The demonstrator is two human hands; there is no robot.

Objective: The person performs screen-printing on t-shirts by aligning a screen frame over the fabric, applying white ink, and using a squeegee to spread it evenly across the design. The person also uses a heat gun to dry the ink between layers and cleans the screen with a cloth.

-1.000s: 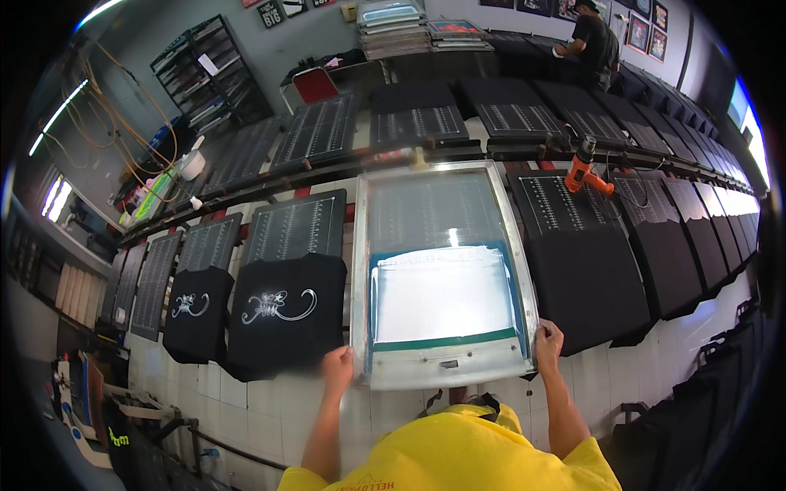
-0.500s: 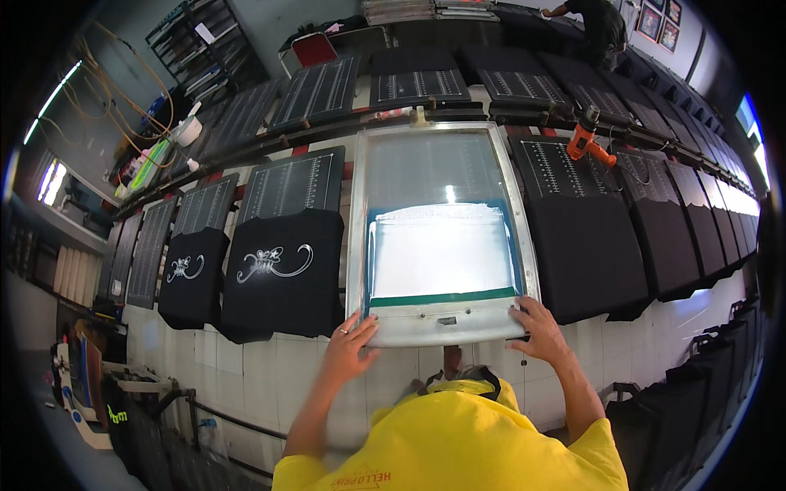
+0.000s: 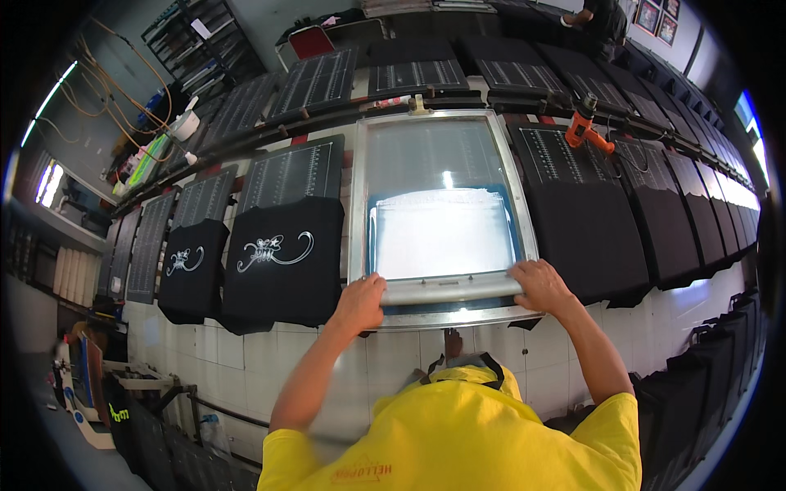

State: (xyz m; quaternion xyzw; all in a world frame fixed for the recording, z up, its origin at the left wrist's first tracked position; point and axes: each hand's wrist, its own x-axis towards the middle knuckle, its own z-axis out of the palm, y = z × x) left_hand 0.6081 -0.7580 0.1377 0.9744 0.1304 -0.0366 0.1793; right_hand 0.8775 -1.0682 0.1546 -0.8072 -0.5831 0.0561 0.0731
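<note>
Both hands had moved inward from the frame's edge onto the squeegee (image 3: 452, 288), lying along the near edge of the printing screen (image 3: 440, 213). Left hand (image 3: 360, 303) and right hand (image 3: 540, 286) were curled closed around it. Uneven pressure might smear ink on the black shirt (image 3: 282, 262) alongside.
</note>
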